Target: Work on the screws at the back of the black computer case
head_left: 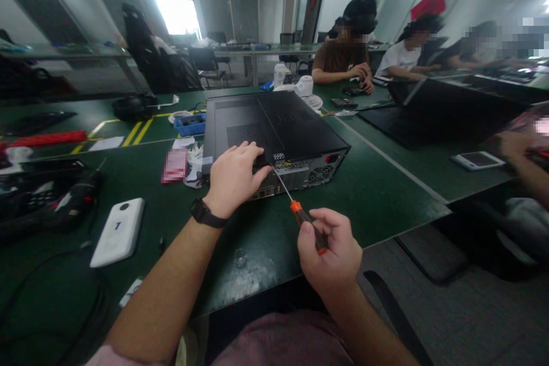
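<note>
A black desktop computer case (295, 120) lies flat on the green table, its back panel with ports and a fan grille facing me. My left hand (235, 174) rests on the near left part of the case, fingers stretched over the top and thumb by the rear edge. In my right hand (332, 249) is a screwdriver (302, 214) with an orange and dark handle, gripped between thumb and fingers. Its thin shaft points up and left, and the tip meets the rear edge of the case near my left thumb. Whether a screw sits there is too small to tell.
Left of the case are a blue tray (190, 124), a pink packet (175, 164) and a white phone-shaped device (118, 233). White gadgets (303, 86) stand behind it. To the right are a large black panel (454, 108) and a phone (478, 160). Other people sit along the table.
</note>
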The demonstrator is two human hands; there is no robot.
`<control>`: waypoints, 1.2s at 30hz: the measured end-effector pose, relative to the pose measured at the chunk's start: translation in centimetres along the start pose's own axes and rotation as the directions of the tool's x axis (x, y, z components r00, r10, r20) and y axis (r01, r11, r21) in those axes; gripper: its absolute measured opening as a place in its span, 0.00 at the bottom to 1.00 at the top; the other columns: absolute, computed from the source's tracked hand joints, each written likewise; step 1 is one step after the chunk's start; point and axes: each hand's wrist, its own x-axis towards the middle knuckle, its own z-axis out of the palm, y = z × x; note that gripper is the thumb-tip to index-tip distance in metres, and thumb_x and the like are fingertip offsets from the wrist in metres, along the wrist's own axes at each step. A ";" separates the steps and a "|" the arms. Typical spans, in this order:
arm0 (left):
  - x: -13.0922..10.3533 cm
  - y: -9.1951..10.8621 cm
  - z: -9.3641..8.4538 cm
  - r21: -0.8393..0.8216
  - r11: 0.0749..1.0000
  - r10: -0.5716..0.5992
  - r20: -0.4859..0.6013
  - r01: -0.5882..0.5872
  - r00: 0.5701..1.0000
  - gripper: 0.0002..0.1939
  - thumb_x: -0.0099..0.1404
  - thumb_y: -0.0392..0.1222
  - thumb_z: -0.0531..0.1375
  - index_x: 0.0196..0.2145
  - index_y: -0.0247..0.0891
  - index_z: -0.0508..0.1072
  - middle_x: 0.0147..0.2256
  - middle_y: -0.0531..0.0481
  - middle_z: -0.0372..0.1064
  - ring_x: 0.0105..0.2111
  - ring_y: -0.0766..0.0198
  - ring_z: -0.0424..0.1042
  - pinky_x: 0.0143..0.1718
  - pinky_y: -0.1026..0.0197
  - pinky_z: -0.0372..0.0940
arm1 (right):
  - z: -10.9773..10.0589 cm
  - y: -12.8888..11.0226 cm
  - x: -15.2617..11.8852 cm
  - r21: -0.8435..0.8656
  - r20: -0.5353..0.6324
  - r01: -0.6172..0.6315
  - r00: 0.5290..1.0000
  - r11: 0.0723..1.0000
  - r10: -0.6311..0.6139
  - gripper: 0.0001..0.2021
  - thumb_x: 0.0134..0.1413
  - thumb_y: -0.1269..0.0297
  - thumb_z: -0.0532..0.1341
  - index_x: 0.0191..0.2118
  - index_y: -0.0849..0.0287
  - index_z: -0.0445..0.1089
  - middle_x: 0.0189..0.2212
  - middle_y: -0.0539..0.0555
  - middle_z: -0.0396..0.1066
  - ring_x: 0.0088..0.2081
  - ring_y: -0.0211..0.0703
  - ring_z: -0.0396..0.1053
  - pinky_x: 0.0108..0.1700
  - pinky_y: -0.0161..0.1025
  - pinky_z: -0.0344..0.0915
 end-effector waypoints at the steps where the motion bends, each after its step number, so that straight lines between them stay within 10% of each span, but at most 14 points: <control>1: 0.0 0.0 0.0 -0.001 1.000 -0.004 0.003 0.004 1.000 0.20 0.71 0.51 0.64 0.55 0.38 0.78 0.62 0.40 0.73 0.65 0.48 0.70 0.68 0.47 0.63 | 0.0 0.1 -0.1 -0.008 -0.025 -0.002 1.000 1.000 0.002 0.07 0.64 0.62 0.62 0.46 0.54 0.68 0.22 0.42 0.73 0.19 0.36 0.72 0.24 0.32 0.68; 36: 0.1 0.0 0.1 -0.006 1.000 0.000 -0.014 -0.001 1.000 0.19 0.71 0.50 0.64 0.54 0.38 0.78 0.62 0.40 0.74 0.64 0.48 0.71 0.68 0.46 0.63 | 0.1 0.7 -0.4 -0.021 -0.023 0.087 0.996 0.996 -0.088 0.12 0.62 0.64 0.62 0.50 0.56 0.68 0.38 0.54 0.78 0.32 0.43 0.79 0.32 0.39 0.75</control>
